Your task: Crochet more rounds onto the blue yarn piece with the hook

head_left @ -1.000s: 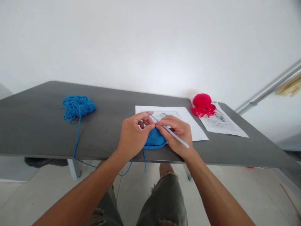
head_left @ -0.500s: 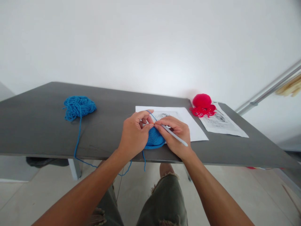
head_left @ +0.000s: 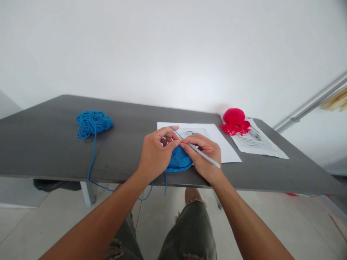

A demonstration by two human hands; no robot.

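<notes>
A round blue crochet piece hangs between my hands over the near edge of the table. My left hand pinches its upper edge between thumb and fingers, with blue yarn running over the raised index finger. In my right hand is a crochet hook with a pale grey handle; its tip meets the work by the left fingertips and is hidden there. A loose skein of blue yarn lies on the left, its strand dropping over the table edge and passing under my left forearm. A short blue tail dangles below the piece.
Behind my hands a printed sheet lies on the dark grey table. To the right, a red ball of yarn with loose red strands sits on another printed sheet. A white wall rises behind the table.
The whole view has shifted slightly, so everything sits a little further right. Both hands keep their hold on the crochet piece and the hook, with hardly any change in pose.
</notes>
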